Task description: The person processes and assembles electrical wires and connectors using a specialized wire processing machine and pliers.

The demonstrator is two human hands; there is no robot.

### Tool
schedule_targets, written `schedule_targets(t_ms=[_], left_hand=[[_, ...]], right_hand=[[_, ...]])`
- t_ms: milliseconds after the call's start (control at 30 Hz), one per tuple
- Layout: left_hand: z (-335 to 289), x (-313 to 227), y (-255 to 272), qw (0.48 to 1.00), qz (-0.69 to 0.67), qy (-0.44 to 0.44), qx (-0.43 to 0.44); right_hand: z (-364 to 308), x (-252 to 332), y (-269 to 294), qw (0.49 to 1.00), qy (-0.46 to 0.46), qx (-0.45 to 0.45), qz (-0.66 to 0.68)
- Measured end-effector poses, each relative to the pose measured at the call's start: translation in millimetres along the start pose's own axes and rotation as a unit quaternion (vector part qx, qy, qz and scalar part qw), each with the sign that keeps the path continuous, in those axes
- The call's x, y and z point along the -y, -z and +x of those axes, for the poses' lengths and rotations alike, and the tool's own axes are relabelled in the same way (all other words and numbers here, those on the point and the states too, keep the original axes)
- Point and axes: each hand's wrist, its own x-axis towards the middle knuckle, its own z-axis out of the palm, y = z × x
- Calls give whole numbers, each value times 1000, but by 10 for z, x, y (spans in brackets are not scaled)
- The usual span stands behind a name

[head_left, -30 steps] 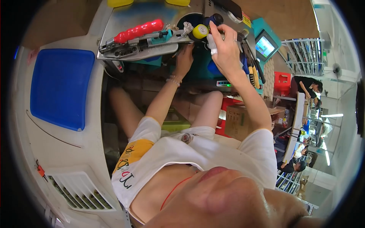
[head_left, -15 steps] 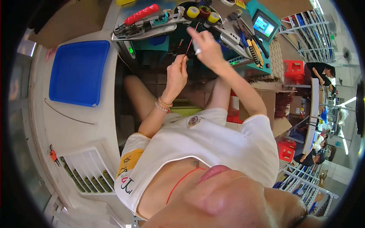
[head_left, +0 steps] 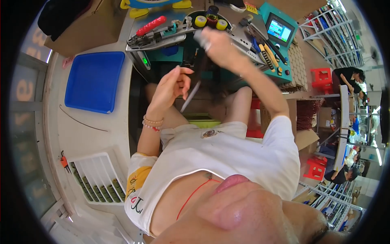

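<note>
My left hand [head_left: 170, 90] hovers over my lap below the machine, fingers loosely bent and apart, with nothing visible in them. My right hand [head_left: 221, 48] is higher, close to the front of the winding machine [head_left: 180, 37]; its fingers are smeared by motion, so what they hold cannot be made out. Between the hands a blurred pale thin strip [head_left: 191, 96] slants in the air, apart from my left hand. On the machine, a ring coil [head_left: 211, 19] wound with reddish wire sits among yellow rollers [head_left: 200, 21]. A red-handled toggle clamp [head_left: 151, 26] lies to its left.
Left on the bench are a blue tray [head_left: 94, 82], a loose thin wire [head_left: 83, 120], and a white tray [head_left: 94, 162] with several green rolls. Pliers [head_left: 268, 56] lie by a screen [head_left: 279, 30] on the right. Red stools [head_left: 321, 80] and people stand further right.
My left hand has moved left and down and opened, leaving the red wire it was pinching. My right hand has risen slightly. The red wire no longer shows between them; a blurred pale strip does.
</note>
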Motion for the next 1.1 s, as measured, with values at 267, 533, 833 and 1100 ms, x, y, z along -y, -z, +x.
schedule_targets(t_ms=[267, 533, 833, 1100], left_hand=[[168, 412, 205, 994, 47, 23, -92], [382, 723, 265, 989, 40, 61, -130], [2041, 765, 460, 705, 551, -396, -208], [1037, 919, 97, 760, 521, -324, -214]], right_hand=[[1075, -1598, 642, 770, -347, 63, 532], [1490, -1159, 690, 781, -381, 229, 439], [217, -255, 1092, 953, -168, 157, 197], [-546, -208, 52, 996, -58, 63, 32]])
